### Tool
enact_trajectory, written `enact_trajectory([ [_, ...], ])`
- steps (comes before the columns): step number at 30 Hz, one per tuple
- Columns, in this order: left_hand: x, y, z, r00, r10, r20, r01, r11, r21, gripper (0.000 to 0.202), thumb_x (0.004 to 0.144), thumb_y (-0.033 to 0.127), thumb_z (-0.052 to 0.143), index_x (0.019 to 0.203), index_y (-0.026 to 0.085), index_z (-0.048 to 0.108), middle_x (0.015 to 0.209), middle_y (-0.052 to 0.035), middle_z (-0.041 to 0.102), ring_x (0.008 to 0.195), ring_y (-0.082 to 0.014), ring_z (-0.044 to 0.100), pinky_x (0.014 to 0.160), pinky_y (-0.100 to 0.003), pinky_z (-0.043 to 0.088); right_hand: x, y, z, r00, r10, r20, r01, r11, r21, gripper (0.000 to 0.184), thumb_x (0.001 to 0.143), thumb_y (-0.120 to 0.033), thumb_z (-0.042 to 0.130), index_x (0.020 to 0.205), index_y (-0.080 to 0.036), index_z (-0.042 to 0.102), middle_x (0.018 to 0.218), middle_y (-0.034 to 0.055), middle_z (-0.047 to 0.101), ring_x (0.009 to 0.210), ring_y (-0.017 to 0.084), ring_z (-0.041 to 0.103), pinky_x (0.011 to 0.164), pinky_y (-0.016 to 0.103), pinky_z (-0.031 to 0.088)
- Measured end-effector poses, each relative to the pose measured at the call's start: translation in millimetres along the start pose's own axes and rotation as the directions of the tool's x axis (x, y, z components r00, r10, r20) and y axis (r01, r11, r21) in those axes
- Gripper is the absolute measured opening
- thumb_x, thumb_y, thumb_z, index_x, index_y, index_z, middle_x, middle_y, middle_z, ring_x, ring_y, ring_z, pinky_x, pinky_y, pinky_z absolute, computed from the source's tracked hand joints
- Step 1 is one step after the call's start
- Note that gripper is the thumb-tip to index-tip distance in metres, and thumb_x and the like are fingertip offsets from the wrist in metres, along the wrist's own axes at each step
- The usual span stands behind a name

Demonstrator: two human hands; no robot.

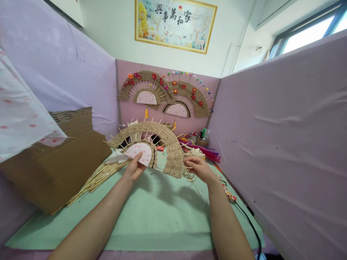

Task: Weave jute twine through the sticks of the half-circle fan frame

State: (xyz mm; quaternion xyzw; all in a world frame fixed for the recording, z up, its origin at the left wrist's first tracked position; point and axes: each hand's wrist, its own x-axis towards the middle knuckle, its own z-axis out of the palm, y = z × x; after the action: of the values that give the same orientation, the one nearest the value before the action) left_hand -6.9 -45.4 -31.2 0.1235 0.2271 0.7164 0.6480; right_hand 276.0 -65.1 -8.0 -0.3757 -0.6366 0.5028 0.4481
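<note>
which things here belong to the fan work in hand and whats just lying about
Belong to the job:
woven fan, left hand gripping it, right hand at its edge
loose sticks, probably

Apparently just about:
cardboard
framed wall picture
black cable

Slants the left forearm [100,213] from lower left toward centre, clasping thumb-up with the left grip [135,169]; angles the right forearm [227,220] from lower right, pointing the right grip [200,169] leftward in a fingertip pinch.
</note>
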Motion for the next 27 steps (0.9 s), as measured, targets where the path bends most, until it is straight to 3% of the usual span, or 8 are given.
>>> enact_trajectory([
  [3,0.0,0.2,-0.7,0.999,-0.015,0.030,0.015,1.000,-0.004,0.022,0.080,0.005,0.054,0.098,0.014,0.062,0.081,-0.0043,0.072,0.068,-0.0121,0.067,0.067,-0.022,0.056,-0.6,0.0,3.8,0.997,0.026,0.070,-0.032,0.996,0.086,0.025,0.067,-0.039,0.068,0.079,-0.017,0.064,0.068,-0.0004,0.055,0.055,0.007,0.044,0.049,0.020,0.032],
  [6,0.9,0.4,-1.3,1.000,-0.008,0.030,0.009,1.000,-0.010,0.022,0.080,0.004,0.054,0.097,0.015,0.063,0.082,-0.0044,0.072,0.069,-0.0120,0.067,0.067,-0.022,0.056,-0.3,-0.3,7.5,0.992,0.028,0.126,-0.037,0.997,0.069,0.024,0.068,-0.038,0.067,0.076,-0.016,0.062,0.059,-0.0029,0.049,0.050,0.006,0.039,0.048,0.020,0.029],
  [14,3.5,0.6,-1.7,0.999,0.029,-0.028,-0.029,0.999,-0.019,0.021,0.081,0.005,0.053,0.097,0.015,0.062,0.078,-0.0035,0.071,0.068,-0.0119,0.067,0.069,-0.024,0.056,-2.1,-3.2,6.2,0.994,-0.001,0.110,0.021,0.983,-0.180,0.028,0.076,-0.042,0.057,0.069,-0.015,0.059,0.057,-0.0032,0.046,0.049,0.007,0.035,0.047,0.021,0.026],
  [22,5.6,-5.2,-3.4,0.999,0.018,-0.037,-0.018,1.000,-0.020,0.028,0.080,0.002,0.053,0.104,0.016,0.060,0.079,-0.0048,0.072,0.067,-0.0128,0.067,0.072,-0.026,0.056,-16.3,-1.9,5.7,0.993,-0.005,0.119,0.066,0.852,-0.519,0.039,0.083,-0.047,0.043,0.064,-0.015,0.055,0.054,-0.0034,0.038,0.050,0.009,0.031,0.047,0.022,0.025],
  [27,12.0,-10.3,-9.2,0.999,0.010,-0.041,-0.011,1.000,-0.015,0.034,0.080,0.001,0.053,0.109,0.016,0.058,0.086,-0.0069,0.072,0.072,-0.0147,0.068,0.074,-0.029,0.056,-19.8,5.1,10.8,0.975,-0.152,0.165,0.223,0.728,-0.648,0.037,0.088,-0.039,0.036,0.065,-0.016,0.053,0.061,-0.0008,0.047,0.059,0.011,0.039,0.055,0.023,0.030],
])
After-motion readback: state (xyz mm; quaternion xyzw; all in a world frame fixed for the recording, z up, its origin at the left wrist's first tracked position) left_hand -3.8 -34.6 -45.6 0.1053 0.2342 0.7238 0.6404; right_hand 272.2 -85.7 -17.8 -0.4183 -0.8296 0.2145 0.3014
